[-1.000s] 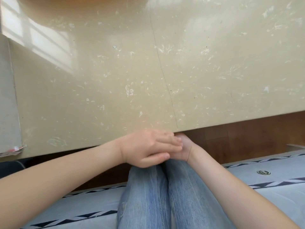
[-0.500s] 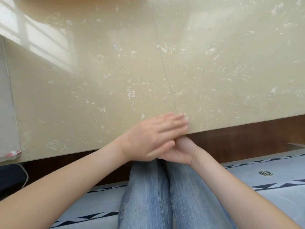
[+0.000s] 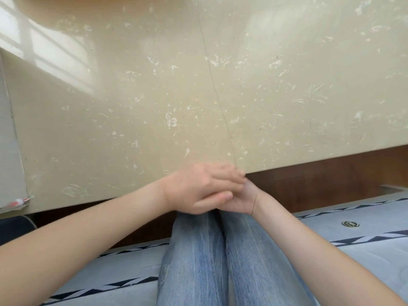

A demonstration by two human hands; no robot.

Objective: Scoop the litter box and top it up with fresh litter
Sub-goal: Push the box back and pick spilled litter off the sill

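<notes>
Over my knees (image 3: 212, 250), my left hand (image 3: 198, 186) lies flat across my right hand (image 3: 240, 199), both holding nothing. No litter box or scoop shows, so scooping hasn't begun; next I must find them.

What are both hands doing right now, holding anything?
Left hand: open, fingers straight, laid over the right, holding nothing.
Right hand: mostly covered by the left; seems open, no object visible.

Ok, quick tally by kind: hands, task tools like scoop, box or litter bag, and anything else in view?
Hands: 2, left hand over right hand, holding nothing
Litter tools: 0 in view
Jeans: 1
Mattress: 1
Total: 4
</notes>
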